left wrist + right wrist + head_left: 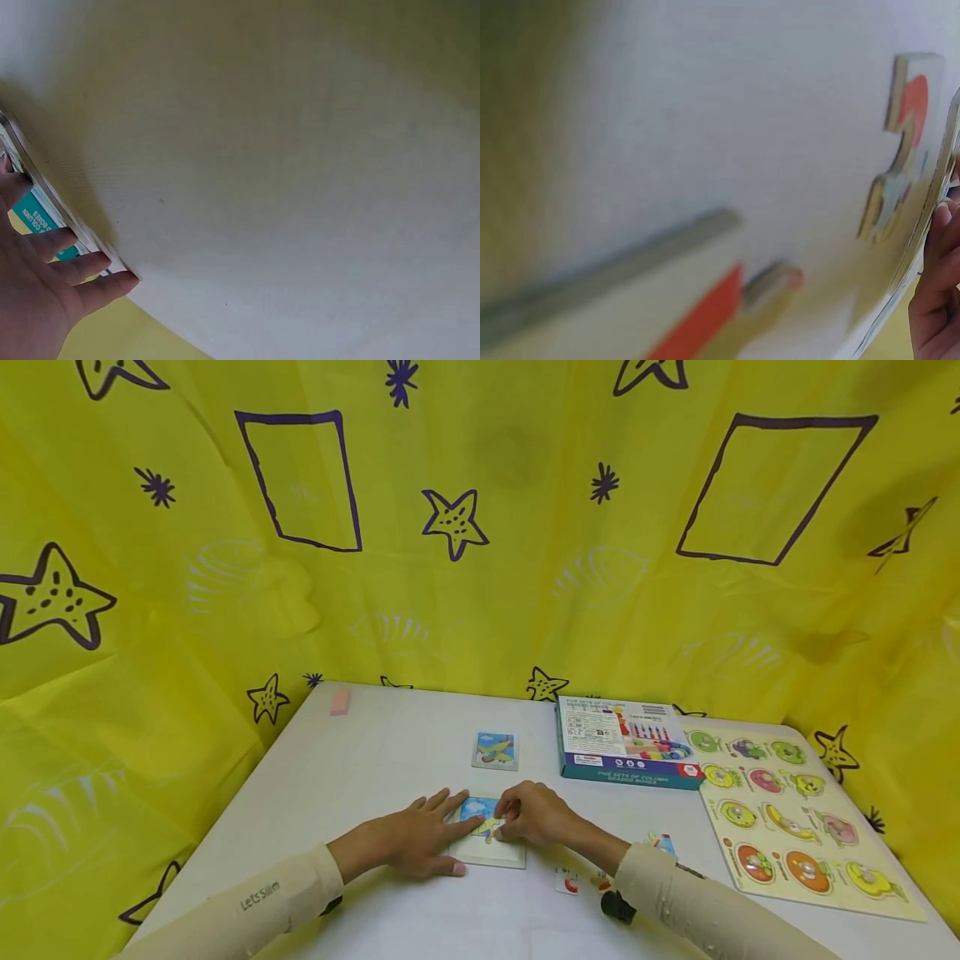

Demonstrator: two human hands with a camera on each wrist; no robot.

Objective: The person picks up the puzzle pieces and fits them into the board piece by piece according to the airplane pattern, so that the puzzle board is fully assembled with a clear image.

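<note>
A small framed puzzle board (pixel 501 858) lies on the table in the head view, with blue sky pieces (pixel 474 807) in its upper part. My left hand (pixel 416 837) rests with fingers spread over the board's left side. From the right, my right hand (pixel 536 814) pinches a yellowish puzzle piece (pixel 491 828) between thumb and fingers, low over the board. In the left wrist view, the left fingers (pixel 82 266) lie straight along the board's edge. Loose puzzle pieces (pixel 911 120) lie near the right hand (pixel 937 285) in the right wrist view.
Behind the board lies a small picture (pixel 495 750) of a yellow airplane-like figure. A boxed set (pixel 630 743) and a fruit puzzle board (pixel 712 827) occupy the right side. More loose pieces (pixel 566 881) lie by the right forearm. A pink block (pixel 340 702) sits far left.
</note>
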